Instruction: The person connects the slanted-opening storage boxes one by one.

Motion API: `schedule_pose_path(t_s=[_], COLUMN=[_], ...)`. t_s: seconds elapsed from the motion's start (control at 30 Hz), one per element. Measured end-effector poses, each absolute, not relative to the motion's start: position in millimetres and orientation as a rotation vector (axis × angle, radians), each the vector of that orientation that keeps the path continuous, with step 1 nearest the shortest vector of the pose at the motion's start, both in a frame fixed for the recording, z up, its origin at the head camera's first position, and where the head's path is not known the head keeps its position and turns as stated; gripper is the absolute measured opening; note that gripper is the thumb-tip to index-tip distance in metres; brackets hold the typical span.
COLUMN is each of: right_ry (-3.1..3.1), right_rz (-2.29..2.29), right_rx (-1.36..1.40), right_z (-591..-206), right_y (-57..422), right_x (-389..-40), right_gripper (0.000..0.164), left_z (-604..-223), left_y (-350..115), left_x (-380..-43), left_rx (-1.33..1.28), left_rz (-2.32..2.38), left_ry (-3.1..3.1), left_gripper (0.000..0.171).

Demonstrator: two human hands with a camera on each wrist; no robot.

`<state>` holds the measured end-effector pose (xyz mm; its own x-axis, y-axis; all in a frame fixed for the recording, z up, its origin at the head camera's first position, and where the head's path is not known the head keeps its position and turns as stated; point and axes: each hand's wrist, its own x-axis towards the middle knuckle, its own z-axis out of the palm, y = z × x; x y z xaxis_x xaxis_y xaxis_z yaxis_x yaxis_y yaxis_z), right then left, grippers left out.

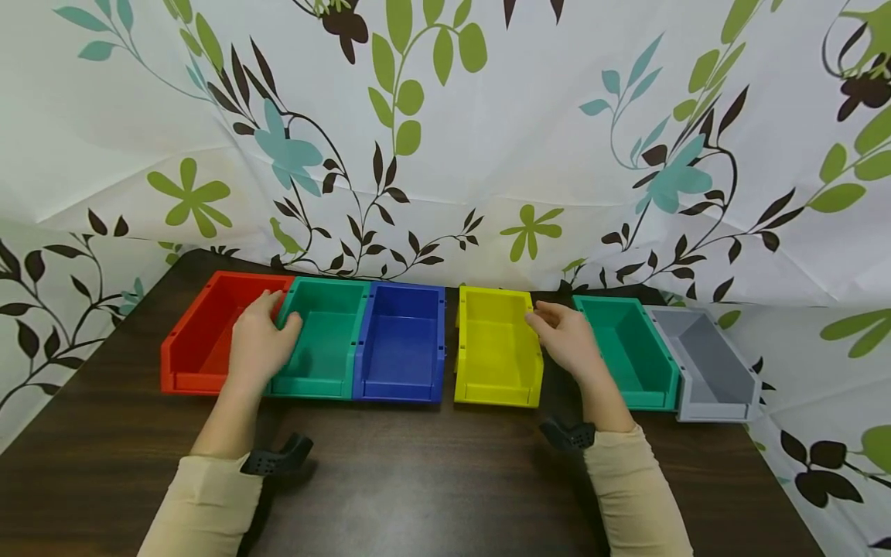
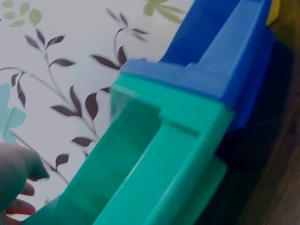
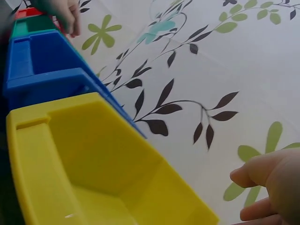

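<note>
My left hand [image 1: 261, 338] hovers over the border between the red bin [image 1: 189, 383] and the left green bin [image 1: 322, 340], its fingers loosely bent. In the left wrist view, the thumb [image 2: 21, 173] stands apart from the fingers with nothing seen between them. My right hand [image 1: 567, 338] is beside the right wall of the yellow bin [image 1: 493, 348], with its thumb near the rim. Seen from the right wrist, this hand [image 3: 276, 187] has a gap between thumb and fingers and lies off the yellow bin. The inside of the red bin is partly hidden by the left hand.
The blue bin [image 1: 400, 344] stands against the left green one, with a narrow gap before the yellow bin. Farther right are another green bin [image 1: 626, 352] and a grey bin [image 1: 706, 367]. All stand on a dark wooden table [image 1: 418, 480] before a leaf-patterned cloth [image 1: 487, 139].
</note>
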<state>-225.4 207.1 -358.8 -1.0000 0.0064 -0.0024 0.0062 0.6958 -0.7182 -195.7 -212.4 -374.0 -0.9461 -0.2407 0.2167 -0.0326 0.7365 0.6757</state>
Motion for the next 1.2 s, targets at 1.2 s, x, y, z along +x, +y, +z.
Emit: schedule_pose_path(t_s=[1.2], right_ry=[-2.98], right_rz=[1.428], right_rx=[-0.133], right_z=[-372.2], right_y=[205.6], right_x=[-231.7], right_gripper=[0.062], left_z=[-393.5], left_y=[-155.8], left_x=[-196.2], left_rx=[-0.175], left_rz=[-1.547], left_ry=[-2.749], left_gripper=[0.061])
